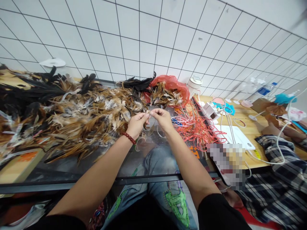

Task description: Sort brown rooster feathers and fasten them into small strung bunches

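My left hand (137, 125), with a red bead bracelet at the wrist, is closed in a pinch over the glass-topped table. Its fingertips meet those of my right hand (163, 119), which is pinched shut as well. Something small and thin is between them, too small to name. Just left of my hands lies a big heap of brown and white feathers (96, 108). A red plastic bag (177, 84) with more brown feathers in it sits behind my fingers. Red and pink cords (196, 127) lie tangled to the right of my right hand.
Black feathers (38, 91) lie at the far left. On the right are a white lidded cup (194, 83), a white charger (211, 111) with cables, a white board (236, 135) and a phone (220, 166) at the edge. A person in a plaid sleeve (283, 156) sits alongside.
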`<action>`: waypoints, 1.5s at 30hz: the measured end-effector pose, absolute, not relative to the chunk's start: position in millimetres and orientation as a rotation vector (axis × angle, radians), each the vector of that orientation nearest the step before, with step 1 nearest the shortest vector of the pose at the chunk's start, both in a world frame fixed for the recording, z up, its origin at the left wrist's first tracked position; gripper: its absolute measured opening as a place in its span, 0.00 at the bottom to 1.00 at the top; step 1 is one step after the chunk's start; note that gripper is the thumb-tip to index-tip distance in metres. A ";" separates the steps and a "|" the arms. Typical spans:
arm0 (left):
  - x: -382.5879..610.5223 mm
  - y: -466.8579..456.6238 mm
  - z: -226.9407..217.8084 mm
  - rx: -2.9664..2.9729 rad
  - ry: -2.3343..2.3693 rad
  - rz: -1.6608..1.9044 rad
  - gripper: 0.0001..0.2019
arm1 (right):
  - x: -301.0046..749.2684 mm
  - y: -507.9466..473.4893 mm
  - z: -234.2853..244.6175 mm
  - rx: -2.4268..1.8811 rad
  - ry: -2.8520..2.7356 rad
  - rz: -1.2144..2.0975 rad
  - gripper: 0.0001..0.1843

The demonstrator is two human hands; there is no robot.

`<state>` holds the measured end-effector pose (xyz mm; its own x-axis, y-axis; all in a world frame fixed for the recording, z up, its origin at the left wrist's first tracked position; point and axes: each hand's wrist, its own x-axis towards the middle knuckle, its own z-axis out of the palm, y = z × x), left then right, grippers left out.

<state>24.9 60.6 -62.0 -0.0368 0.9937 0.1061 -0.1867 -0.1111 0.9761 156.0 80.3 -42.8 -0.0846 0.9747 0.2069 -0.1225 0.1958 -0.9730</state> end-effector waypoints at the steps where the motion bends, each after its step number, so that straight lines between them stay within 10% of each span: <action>1: 24.8 60.0 -61.3 1.149 1.026 1.368 0.13 | 156.8 81.4 -44.2 -0.930 -1.295 1.177 0.14; 18: 18.8 67.3 -58.4 0.795 1.017 1.604 0.12 | 201.8 92.2 -51.9 -1.448 -2.399 0.416 0.13; 45: 24.5 61.2 -66.6 1.372 1.163 1.270 0.13 | 180.9 76.6 -38.3 -1.145 -2.153 0.215 0.08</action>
